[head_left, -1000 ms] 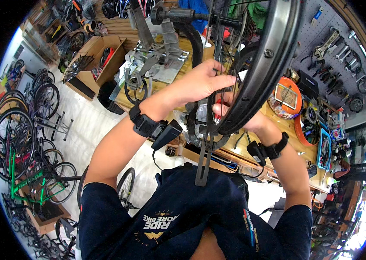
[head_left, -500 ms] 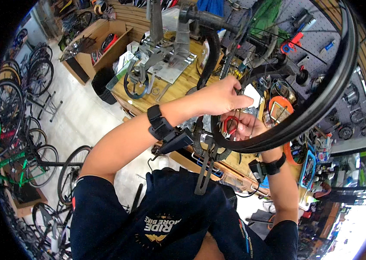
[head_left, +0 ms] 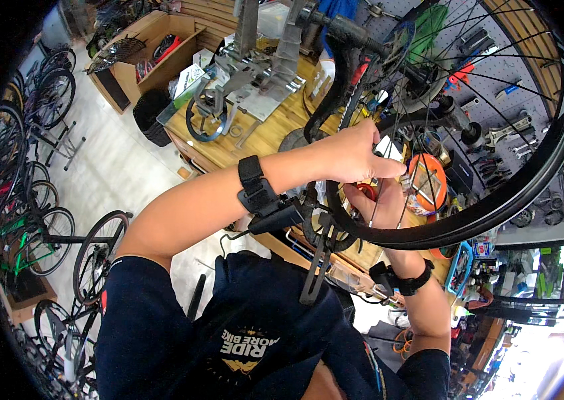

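Observation:
A black-rimmed bicycle wheel (head_left: 482,225) with thin dark spokes stands in a dark metal wheel truing stand (head_left: 335,87). My left hand (head_left: 355,155) reaches in among the spokes from the left, its fingers curled and its thumb lying across them; the fingertips are partly hidden. Just below it, my right hand (head_left: 383,203) comes from under the rim and pinches a red, round-looking spoke wrench (head_left: 367,191) at the spokes near the rim. Its fingers cover most of the wrench. Both wrists wear black straps with small devices.
The wooden bench (head_left: 250,150) carries a metal fixture with a handwheel (head_left: 207,123) and an orange dish (head_left: 443,190) of small parts. Tools hang on the pegboard (head_left: 495,73) behind the wheel. A black bin (head_left: 152,120) and a cardboard box (head_left: 110,83) stand left, with several bicycles beyond.
The view has shifted, and more of the wheel and its spokes show. My right fingers now cover more of the red wrench. My left hand stays just above the right one.

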A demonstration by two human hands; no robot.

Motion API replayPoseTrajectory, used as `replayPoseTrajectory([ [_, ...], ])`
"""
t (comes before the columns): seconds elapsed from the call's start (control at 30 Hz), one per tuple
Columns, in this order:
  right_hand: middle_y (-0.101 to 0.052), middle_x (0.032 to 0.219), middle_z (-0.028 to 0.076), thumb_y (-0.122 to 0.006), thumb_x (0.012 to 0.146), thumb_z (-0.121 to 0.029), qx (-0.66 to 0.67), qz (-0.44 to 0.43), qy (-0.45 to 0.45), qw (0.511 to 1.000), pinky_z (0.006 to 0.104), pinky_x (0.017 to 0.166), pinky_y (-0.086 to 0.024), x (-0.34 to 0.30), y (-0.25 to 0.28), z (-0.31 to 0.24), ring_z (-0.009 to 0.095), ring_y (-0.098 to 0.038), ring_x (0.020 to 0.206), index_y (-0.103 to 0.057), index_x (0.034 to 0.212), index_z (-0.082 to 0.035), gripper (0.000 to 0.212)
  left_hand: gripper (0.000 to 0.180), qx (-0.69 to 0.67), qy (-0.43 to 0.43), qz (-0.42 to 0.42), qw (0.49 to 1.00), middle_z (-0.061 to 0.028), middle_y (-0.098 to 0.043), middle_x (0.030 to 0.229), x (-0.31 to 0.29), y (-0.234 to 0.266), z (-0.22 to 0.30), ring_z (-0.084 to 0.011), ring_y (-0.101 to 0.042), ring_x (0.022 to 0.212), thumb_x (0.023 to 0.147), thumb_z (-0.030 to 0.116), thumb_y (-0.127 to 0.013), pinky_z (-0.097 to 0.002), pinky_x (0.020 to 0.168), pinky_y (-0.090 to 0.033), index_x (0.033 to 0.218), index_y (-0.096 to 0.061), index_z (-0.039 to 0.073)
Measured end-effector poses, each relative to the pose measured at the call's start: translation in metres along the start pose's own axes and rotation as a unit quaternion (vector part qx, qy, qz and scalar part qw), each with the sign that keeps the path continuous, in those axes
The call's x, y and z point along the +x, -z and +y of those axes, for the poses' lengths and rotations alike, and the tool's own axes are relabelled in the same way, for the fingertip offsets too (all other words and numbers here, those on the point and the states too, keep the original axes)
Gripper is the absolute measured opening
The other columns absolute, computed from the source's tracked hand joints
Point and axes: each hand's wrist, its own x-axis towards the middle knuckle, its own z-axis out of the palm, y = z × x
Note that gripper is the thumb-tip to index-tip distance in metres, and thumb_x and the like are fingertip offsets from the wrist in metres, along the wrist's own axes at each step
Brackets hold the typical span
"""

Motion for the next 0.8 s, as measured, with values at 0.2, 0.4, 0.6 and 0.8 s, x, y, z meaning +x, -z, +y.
replayPoseTrajectory([
  [0.2,-0.061,0.085,-0.001,-0.073,0.083,-0.020,0.245,-0.209,-0.208,0.924,0.0226,0.060,-0.042,0.003,0.036,0.010,0.009,-0.055,0.069,-0.061,0.108,0.000,0.034,0.079,-0.044,0.000,-0.008,0.999,-0.0159,-0.059,0.086,-0.002,0.001,-0.003,-0.0225,-0.059,0.078,0.076,0.053,-0.075,-0.0326,0.070,-0.048,0.111,-0.048,-0.012],
  [0.4,-0.065,0.082,0.000,-0.078,0.080,-0.030,0.240,-0.243,-0.157,0.927,0.0231,0.064,-0.043,0.006,0.045,0.042,0.010,-0.058,0.072,-0.063,0.107,-0.001,0.042,0.083,-0.049,-0.003,-0.012,0.999,-0.0284,-0.064,0.098,-0.003,0.001,0.002,-0.0323,-0.065,0.090,0.073,0.054,-0.076,-0.0364,0.080,-0.050,0.108,-0.049,-0.016],
  [0.6,-0.062,0.082,-0.001,-0.068,0.087,-0.014,0.035,-0.126,-0.083,0.988,0.0203,0.060,-0.039,0.003,0.018,0.013,0.004,-0.052,0.069,-0.061,0.104,-0.002,0.022,0.082,0.004,-0.015,0.014,1.000,-0.0163,-0.058,0.090,-0.005,-0.003,-0.006,-0.0218,-0.058,0.082,0.077,0.055,-0.075,-0.0308,0.072,-0.048,0.115,-0.047,-0.013],
  [0.8,-0.057,0.082,0.000,-0.063,0.089,-0.012,0.171,-0.125,-0.243,0.946,0.0201,0.055,-0.036,-0.003,0.040,-0.012,0.006,-0.050,0.066,-0.057,0.103,-0.004,0.016,0.083,-0.025,-0.012,-0.003,1.000,-0.0152,-0.059,0.090,-0.005,-0.002,-0.006,-0.0203,-0.058,0.080,0.078,0.057,-0.074,-0.0309,0.069,-0.049,0.114,-0.048,-0.013],
])
